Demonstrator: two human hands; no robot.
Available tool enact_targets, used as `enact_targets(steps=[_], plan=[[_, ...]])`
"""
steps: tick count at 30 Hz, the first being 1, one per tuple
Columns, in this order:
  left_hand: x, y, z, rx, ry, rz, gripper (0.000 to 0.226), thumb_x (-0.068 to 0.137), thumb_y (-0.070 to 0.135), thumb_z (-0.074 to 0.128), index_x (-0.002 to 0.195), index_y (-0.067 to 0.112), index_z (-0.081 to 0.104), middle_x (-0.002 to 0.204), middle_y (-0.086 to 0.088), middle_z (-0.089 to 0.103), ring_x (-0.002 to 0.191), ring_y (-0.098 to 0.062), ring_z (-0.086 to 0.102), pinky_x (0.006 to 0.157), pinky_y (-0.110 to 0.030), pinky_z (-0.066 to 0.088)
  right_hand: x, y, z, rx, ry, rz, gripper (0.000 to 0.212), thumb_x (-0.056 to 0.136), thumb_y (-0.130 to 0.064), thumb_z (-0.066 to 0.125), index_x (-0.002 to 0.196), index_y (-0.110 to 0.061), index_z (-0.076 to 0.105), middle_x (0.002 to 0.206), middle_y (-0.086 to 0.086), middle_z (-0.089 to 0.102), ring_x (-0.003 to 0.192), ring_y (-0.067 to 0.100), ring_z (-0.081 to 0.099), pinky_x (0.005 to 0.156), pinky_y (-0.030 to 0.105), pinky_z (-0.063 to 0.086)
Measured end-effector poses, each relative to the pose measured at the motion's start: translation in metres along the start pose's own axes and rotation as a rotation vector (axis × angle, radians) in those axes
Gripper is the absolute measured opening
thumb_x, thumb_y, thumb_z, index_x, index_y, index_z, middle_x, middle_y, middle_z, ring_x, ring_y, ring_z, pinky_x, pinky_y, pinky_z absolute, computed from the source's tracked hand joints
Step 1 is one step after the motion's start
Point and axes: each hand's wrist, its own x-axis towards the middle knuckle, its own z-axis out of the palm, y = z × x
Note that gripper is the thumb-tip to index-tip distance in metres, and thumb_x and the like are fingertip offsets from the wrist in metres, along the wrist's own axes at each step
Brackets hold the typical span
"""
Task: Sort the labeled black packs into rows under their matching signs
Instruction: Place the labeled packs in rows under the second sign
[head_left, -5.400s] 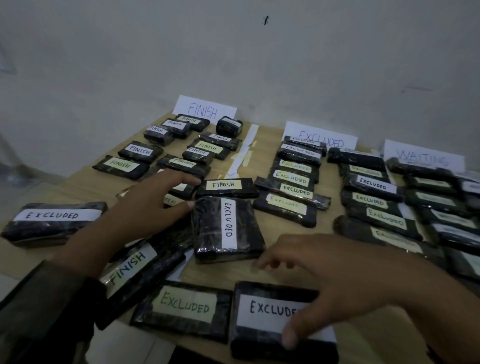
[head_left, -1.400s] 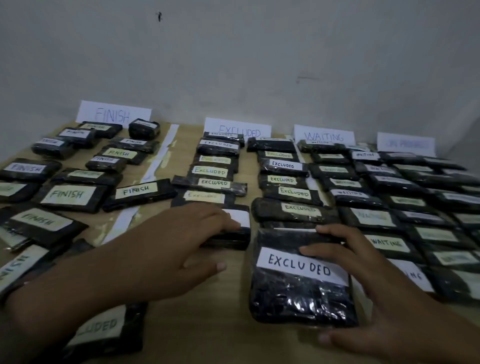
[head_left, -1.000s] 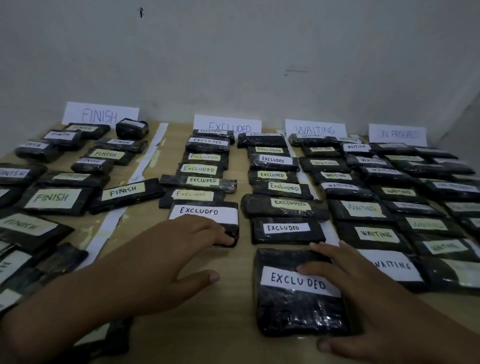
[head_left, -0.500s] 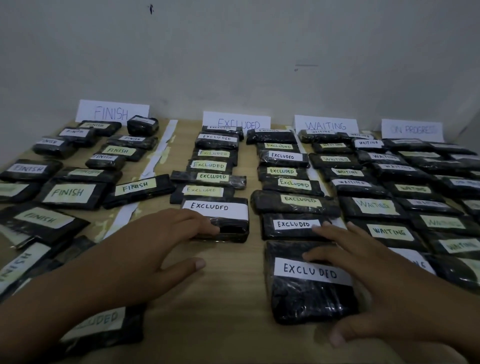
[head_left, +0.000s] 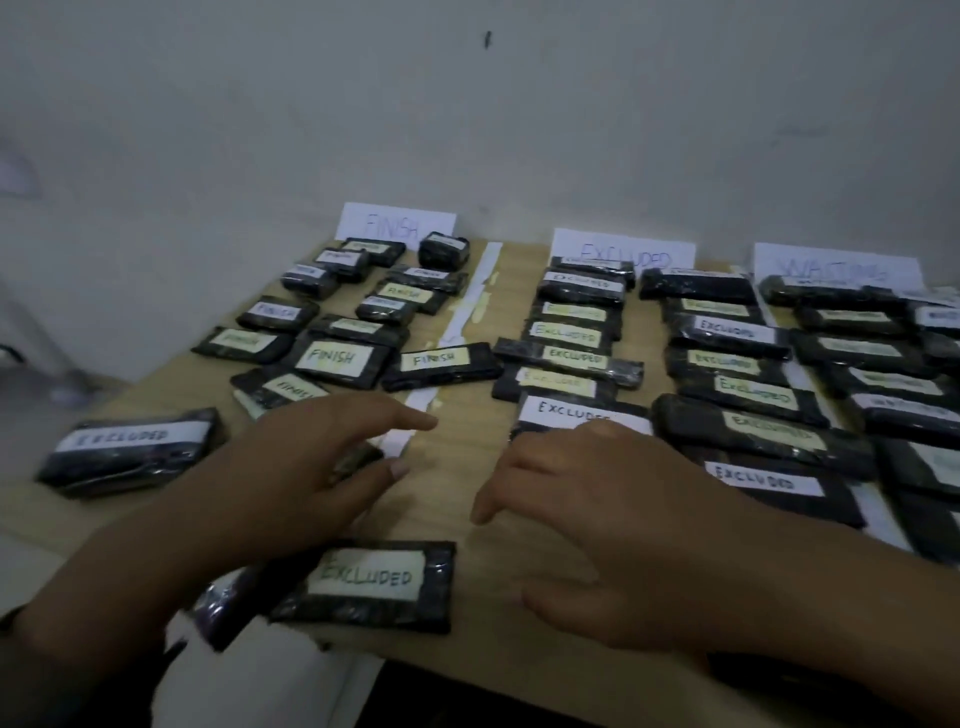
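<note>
Black packs with paper labels lie in rows on a wooden table (head_left: 478, 467), under the FINISH sign (head_left: 397, 224), the EXCLUDED sign (head_left: 623, 250) and the WAITING sign (head_left: 836, 266). My left hand (head_left: 306, 467) hovers open over packs at the near left, fingers pointing right. My right hand (head_left: 613, 530) is open, fingers spread and pointing left, over the near end of the EXCLUDED rows; it hides most of the pack beneath. A loose EXCLUDED pack (head_left: 369, 584) lies at the front edge between my hands. Another loose EXCLUDED pack (head_left: 132, 449) sits at the far left.
A white paper strip (head_left: 470, 301) runs down the table between the FINISH and EXCLUDED rows. The table's front edge (head_left: 519, 680) is close below my hands. A pale wall (head_left: 467, 130) stands right behind the signs.
The view has swung left. Both hands have moved left off the EXCLUDED packs they were pressing into the rows; those packs now lie in line.
</note>
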Motion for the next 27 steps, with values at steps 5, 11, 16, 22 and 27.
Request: enact_targets(steps=[5,11,16,22,27], plan=[[-0.024,-0.012,-0.004,-0.028,0.064,-0.089,0.043,0.081,0.053,0.041,0.119,0.043,0.057,0.117,0.023,0.060,0.106,0.005,0.056,0.088,-0.026,0.050,0.040,-0.012,0.017,-0.110,-0.149,-0.083,0.049,0.088,-0.063,0.046,0.123,-0.028,0.043,0.110,-0.005,0.051,0.094,0.019,0.051,0.078,0.035,0.043],[-0.043,-0.024,-0.005,-0.028,0.045,-0.149,0.046,0.081,0.055,0.043,0.122,0.041,0.056,0.119,0.027,0.058,0.110,0.010,0.052,0.089,-0.020,0.047,0.068,-0.025,0.049,-0.117,-0.229,-0.102,0.063,0.086,-0.059,0.052,0.131,-0.017,0.037,0.113,0.005,0.046,0.096,0.026,0.049,0.067,0.034,0.036],[-0.049,-0.032,0.002,-0.058,0.034,-0.179,0.046,0.075,0.056,0.052,0.120,0.048,0.053,0.117,0.032,0.056,0.109,0.012,0.051,0.088,-0.016,0.045,0.078,-0.021,0.055,-0.077,-0.266,-0.042,0.062,0.084,-0.051,0.060,0.132,-0.019,0.036,0.117,0.004,0.042,0.100,0.022,0.044,0.070,0.031,0.034],[-0.036,-0.031,0.006,-0.041,0.053,-0.154,0.047,0.077,0.054,0.049,0.119,0.037,0.061,0.113,0.025,0.061,0.105,0.010,0.052,0.085,-0.009,0.041,0.091,-0.012,0.042,-0.043,-0.192,-0.017,0.056,0.082,-0.045,0.062,0.133,-0.030,0.043,0.111,-0.002,0.046,0.100,0.016,0.043,0.069,0.029,0.028],[-0.028,-0.034,0.005,-0.048,0.062,-0.163,0.048,0.078,0.058,0.043,0.119,0.040,0.059,0.115,0.027,0.059,0.108,0.014,0.048,0.083,-0.005,0.037,0.093,-0.005,0.028,-0.127,-0.169,0.008,0.054,0.081,-0.050,0.061,0.130,-0.032,0.047,0.106,-0.003,0.046,0.099,0.016,0.040,0.079,0.032,0.027]])
